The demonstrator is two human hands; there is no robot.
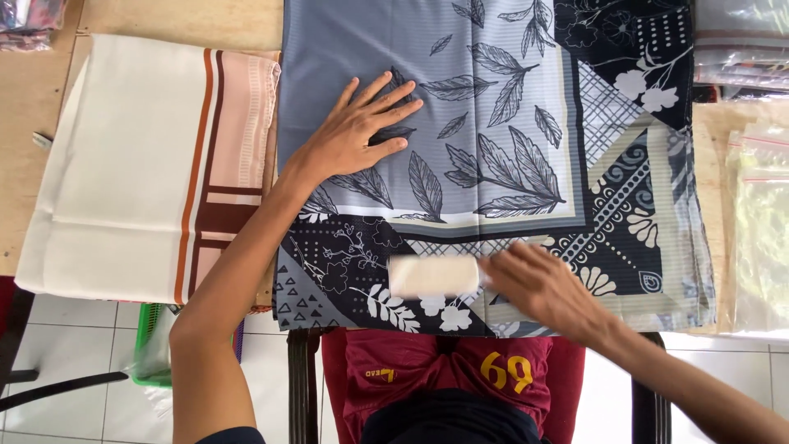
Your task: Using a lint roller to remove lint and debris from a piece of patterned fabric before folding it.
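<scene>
Covering the wooden bench (189, 20), a smooth folded grey-and-navy scarf (493, 164) printed with leaves and lattice lies beside a cream cloth (123, 164) with rust stripes. The left hand (353, 131) presses flat on the scarf, fingers spread; the right hand (534, 284), blurred, grips a pale oblong block (431, 275) at the scarf's near edge.

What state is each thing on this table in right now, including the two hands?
Patterned scarf: spread flat, folded into layers, leaf and flower print up.
Left hand: open, palm pressed flat on the scarf.
Right hand: blurred, holding the white block.
White block: lying across the scarf's near edge, blurred.
Cream cloth: folded, flat, brown stripes showing.
Plastic bags: lying flat at the right.
</scene>
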